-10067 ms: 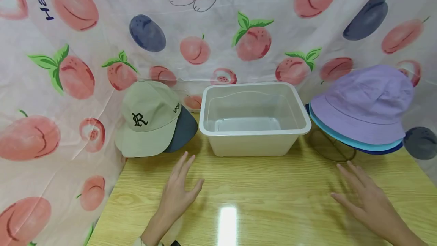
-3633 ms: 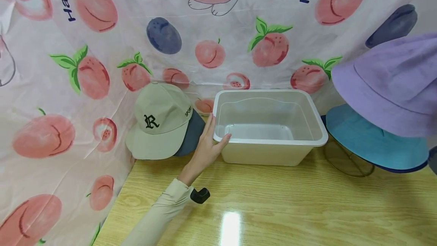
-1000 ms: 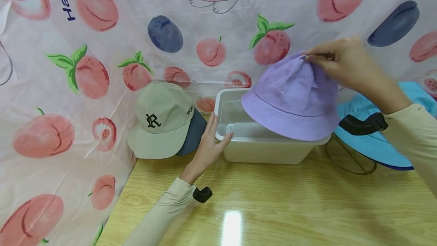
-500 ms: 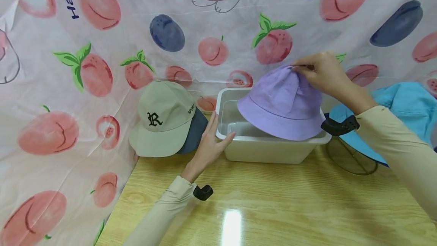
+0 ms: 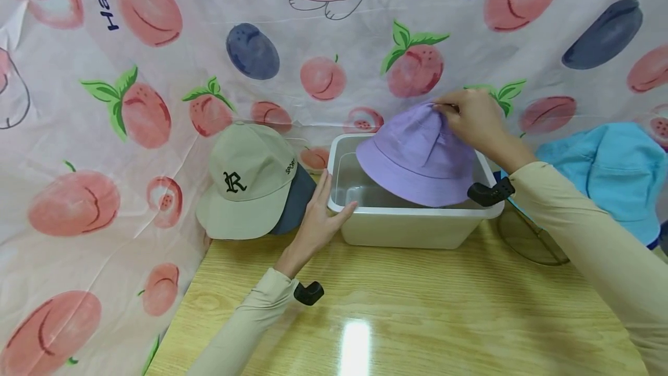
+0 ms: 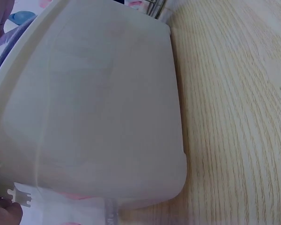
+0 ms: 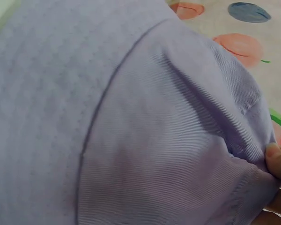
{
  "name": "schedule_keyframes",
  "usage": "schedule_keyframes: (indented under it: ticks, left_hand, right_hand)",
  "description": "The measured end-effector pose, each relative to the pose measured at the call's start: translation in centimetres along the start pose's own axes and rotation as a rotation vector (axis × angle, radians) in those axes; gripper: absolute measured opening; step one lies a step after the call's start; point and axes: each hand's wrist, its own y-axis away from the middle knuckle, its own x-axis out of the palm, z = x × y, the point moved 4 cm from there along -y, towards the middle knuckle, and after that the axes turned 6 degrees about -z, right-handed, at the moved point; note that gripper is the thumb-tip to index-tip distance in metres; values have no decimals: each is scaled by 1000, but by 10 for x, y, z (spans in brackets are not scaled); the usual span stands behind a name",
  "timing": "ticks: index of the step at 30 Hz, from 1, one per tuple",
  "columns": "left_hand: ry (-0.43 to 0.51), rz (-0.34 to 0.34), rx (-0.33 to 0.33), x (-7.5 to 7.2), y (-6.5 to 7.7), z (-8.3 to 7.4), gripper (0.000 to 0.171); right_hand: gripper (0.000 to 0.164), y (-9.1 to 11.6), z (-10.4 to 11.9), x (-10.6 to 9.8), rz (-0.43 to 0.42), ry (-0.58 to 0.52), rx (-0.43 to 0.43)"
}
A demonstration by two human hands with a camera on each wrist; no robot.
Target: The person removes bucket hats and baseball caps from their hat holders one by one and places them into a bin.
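My right hand (image 5: 475, 120) pinches the crown of a purple bucket hat (image 5: 417, 158). The hat hangs tilted in the mouth of a white plastic bin (image 5: 402, 228), its brim below the bin's back rim and over the inside. The right wrist view shows the purple cloth (image 7: 145, 126) bunched between thumb and fingers (image 7: 278, 161). With fingers straight, my left hand (image 5: 318, 222) rests against the bin's left rim, thumb over the front edge. The bin's outer wall (image 6: 98, 108) fills much of the left wrist view.
A light green cap (image 5: 250, 173) sits over a dark blue-grey one (image 5: 296, 202) left of the bin. At the right, a light blue bucket hat (image 5: 616, 173) sits on a wire stand (image 5: 532, 239), partly behind my right sleeve. A peach-print cloth (image 5: 334, 33) hangs behind the wooden table (image 5: 417, 312).
The purple bucket hat was lifted off the light blue one at the right and carried left, then lowered into the bin's mouth. My left hand came to the bin's rim and stayed there.
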Motion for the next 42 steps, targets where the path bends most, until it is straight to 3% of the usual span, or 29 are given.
schedule_keyframes:
  ticks: [6, 12, 30, 42]
  left_hand:
    - [9, -1, -4, 1, 0, 1, 94]
    - [11, -6, -4, 2, 0, 2, 95]
    - [12, 4, 0, 1, -1, 4, 91]
    - [18, -1, 18, 2, -2, 4, 89]
  right_hand:
    - [16, 1, 0, 12, -39, -24, -39]
    - [14, 10, 5, 23, -22, -25, -75]
    - [15, 29, 23, 27, 170, 58, -23]
    - [17, 41, 26, 39, 254, 103, -55]
